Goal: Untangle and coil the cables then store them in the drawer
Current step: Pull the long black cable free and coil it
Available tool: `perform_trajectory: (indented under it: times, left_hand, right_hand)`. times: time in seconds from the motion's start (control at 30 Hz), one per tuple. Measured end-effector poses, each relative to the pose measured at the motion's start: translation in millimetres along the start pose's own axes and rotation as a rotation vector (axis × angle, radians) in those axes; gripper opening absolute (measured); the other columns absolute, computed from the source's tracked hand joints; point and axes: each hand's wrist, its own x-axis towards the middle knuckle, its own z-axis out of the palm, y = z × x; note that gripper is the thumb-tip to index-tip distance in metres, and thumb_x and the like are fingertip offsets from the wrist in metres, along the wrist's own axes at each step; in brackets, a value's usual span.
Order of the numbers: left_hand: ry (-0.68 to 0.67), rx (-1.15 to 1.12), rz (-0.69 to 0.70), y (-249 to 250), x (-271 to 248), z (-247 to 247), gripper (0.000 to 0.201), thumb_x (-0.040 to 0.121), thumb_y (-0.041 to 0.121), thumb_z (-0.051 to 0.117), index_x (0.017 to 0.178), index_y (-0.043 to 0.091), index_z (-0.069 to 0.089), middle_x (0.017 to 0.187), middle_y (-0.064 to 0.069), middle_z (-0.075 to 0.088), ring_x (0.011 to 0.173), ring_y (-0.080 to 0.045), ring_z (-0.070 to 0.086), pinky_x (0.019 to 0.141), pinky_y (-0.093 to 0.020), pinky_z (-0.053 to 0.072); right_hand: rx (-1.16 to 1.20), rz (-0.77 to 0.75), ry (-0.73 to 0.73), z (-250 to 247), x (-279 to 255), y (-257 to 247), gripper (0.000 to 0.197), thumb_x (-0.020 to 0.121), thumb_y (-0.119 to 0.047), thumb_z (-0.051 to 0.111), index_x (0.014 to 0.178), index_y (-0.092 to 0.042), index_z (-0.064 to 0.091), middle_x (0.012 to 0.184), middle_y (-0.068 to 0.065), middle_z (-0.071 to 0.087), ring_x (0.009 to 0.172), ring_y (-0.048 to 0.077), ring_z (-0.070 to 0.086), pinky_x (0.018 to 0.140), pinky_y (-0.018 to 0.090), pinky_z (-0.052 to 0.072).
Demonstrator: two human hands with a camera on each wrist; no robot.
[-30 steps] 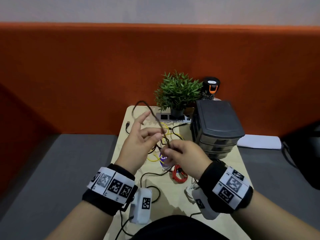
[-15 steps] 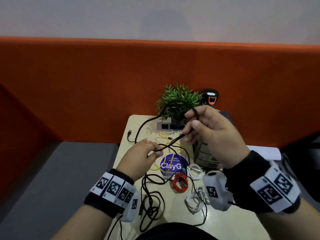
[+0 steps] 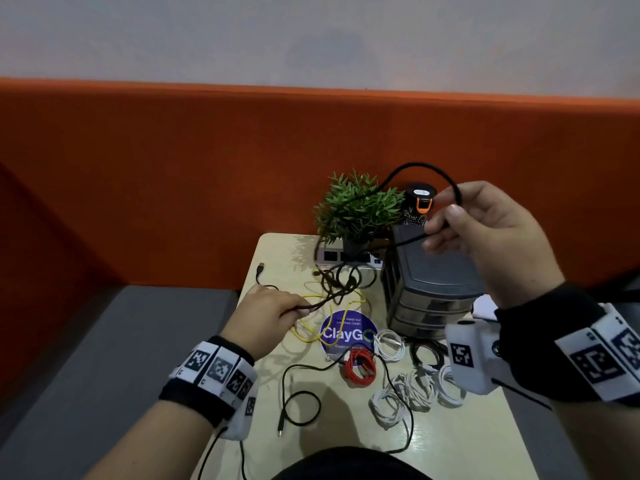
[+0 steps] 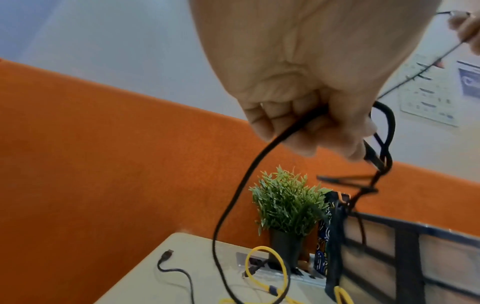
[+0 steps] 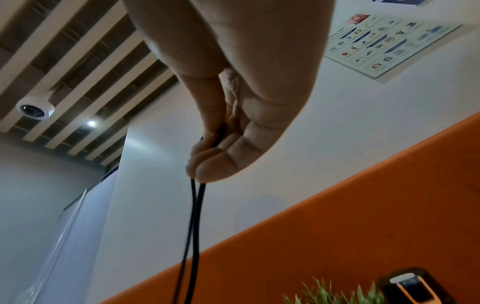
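A long black cable point(image 3: 408, 167) arcs over the plant between my two hands. My right hand point(image 3: 460, 220) is raised above the drawer unit point(image 3: 429, 282) and pinches a doubled loop of that black cable point(image 5: 193, 216). My left hand point(image 3: 273, 313) is low over the table's left side and grips the black cable point(image 4: 233, 205) where it tangles with a yellow cable point(image 3: 311, 327). The grey drawer unit's drawers look shut. On the table lie a coiled red cable point(image 3: 360, 367), white coils point(image 3: 412, 386) and a loose black cable point(image 3: 298, 407).
A potted plant point(image 3: 356, 209), a power strip point(image 3: 343, 256) and a dark bottle point(image 3: 417, 206) stand at the table's back edge, against an orange partition point(image 3: 173, 174). A round blue sticker point(image 3: 346, 332) marks the small table point(image 3: 467, 441). Grey seating flanks it.
My right hand has risen and moved right with the black loop, drawing the cable taut over the plant. My left hand has dropped toward the table, still gripping the cable.
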Motion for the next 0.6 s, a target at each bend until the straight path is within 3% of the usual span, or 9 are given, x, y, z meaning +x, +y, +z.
perform_trajectory:
  times: [0.1,0.2,0.27,0.33,0.37,0.43,0.5,0.53,0.6]
  left_hand:
    - [-0.004,-0.263,-0.134,9.0,-1.4,-6.3,0.016,0.094,0.026,0.056,0.098,0.029,0.071,0.077,0.012,0.068,0.075,-0.004,0.059,0.066,-0.022,0.044]
    - [-0.042,-0.327,-0.145,17.8,0.9,-10.7,0.015,0.095,0.026,0.054,0.098,0.027,0.068,0.082,0.015,0.065,0.076,0.005,0.056,0.061,-0.010,0.040]
    - [-0.036,-0.346,-0.144,22.7,2.8,-12.0,0.010,0.093,0.027,0.056,0.091,0.030,0.065,0.071,0.013,0.061,0.066,-0.001,0.053,0.059,-0.015,0.037]
    - [-0.013,-0.386,-0.132,26.9,3.2,-14.0,0.008,0.091,0.029,0.059,0.084,0.030,0.062,0.056,0.006,0.043,0.052,-0.008,0.038,0.055,-0.024,0.031]
    - [-0.003,-0.424,-0.123,29.1,2.9,-16.1,0.009,0.091,0.030,0.060,0.082,0.029,0.060,0.055,0.003,0.037,0.051,-0.009,0.033,0.054,-0.026,0.027]
    - [0.023,-0.486,-0.106,33.9,3.9,-22.5,0.011,0.089,0.033,0.057,0.078,0.029,0.056,0.058,-0.002,0.037,0.052,-0.010,0.031,0.054,-0.026,0.026]
    - [0.064,-0.473,-0.069,38.9,5.2,-29.0,0.012,0.091,0.030,0.057,0.079,0.027,0.055,0.060,-0.002,0.043,0.054,-0.009,0.036,0.054,-0.025,0.028]
    - [0.094,-0.465,-0.051,41.2,6.0,-31.5,0.012,0.092,0.026,0.057,0.080,0.026,0.056,0.061,-0.002,0.047,0.055,-0.009,0.039,0.055,-0.026,0.030]
    - [0.154,-0.486,-0.019,45.7,7.8,-36.4,0.009,0.092,0.027,0.058,0.083,0.026,0.057,0.068,-0.005,0.055,0.061,-0.014,0.046,0.059,-0.030,0.036]
  right_hand:
    - [-0.041,0.080,-0.035,9.2,-2.6,11.5,0.021,0.097,0.003,0.042,0.091,-0.011,0.057,0.073,0.009,0.065,0.060,0.022,0.065,0.055,0.025,0.054]
    - [-0.079,0.178,-0.083,22.6,-5.2,27.2,0.021,0.097,0.003,0.042,0.089,-0.011,0.056,0.079,0.012,0.065,0.065,0.021,0.067,0.063,0.031,0.057]
    - [-0.140,0.230,-0.108,29.0,-6.2,39.5,0.022,0.097,0.002,0.044,0.090,-0.012,0.059,0.084,0.010,0.066,0.072,0.021,0.069,0.076,0.040,0.057]
    - [-0.173,0.262,-0.136,35.0,-7.4,48.9,0.024,0.097,-0.001,0.046,0.105,-0.016,0.062,0.095,0.004,0.068,0.085,0.019,0.070,0.089,0.046,0.054]
    - [-0.199,0.270,-0.163,37.0,-8.0,50.9,0.031,0.097,-0.004,0.048,0.121,-0.019,0.058,0.106,-0.002,0.067,0.094,0.015,0.069,0.094,0.043,0.052]
    - [-0.332,0.244,-0.249,39.4,-10.1,50.4,0.059,0.096,-0.014,0.053,0.148,-0.029,0.028,0.130,-0.020,0.052,0.110,0.004,0.060,0.098,0.023,0.046]
    - [-0.393,0.203,-0.317,44.5,-13.1,44.5,0.072,0.096,-0.024,0.054,0.150,-0.041,0.009,0.146,-0.026,0.030,0.117,-0.003,0.052,0.087,0.002,0.039]
    - [-0.376,0.163,-0.339,47.3,-14.9,42.9,0.072,0.096,-0.026,0.054,0.148,-0.046,0.008,0.153,-0.025,0.017,0.121,-0.004,0.049,0.087,0.001,0.038]
    - [-0.381,0.066,-0.388,53.6,-18.8,42.5,0.064,0.094,-0.032,0.055,0.145,-0.049,0.021,0.156,-0.022,0.014,0.128,-0.004,0.044,0.102,0.016,0.040]
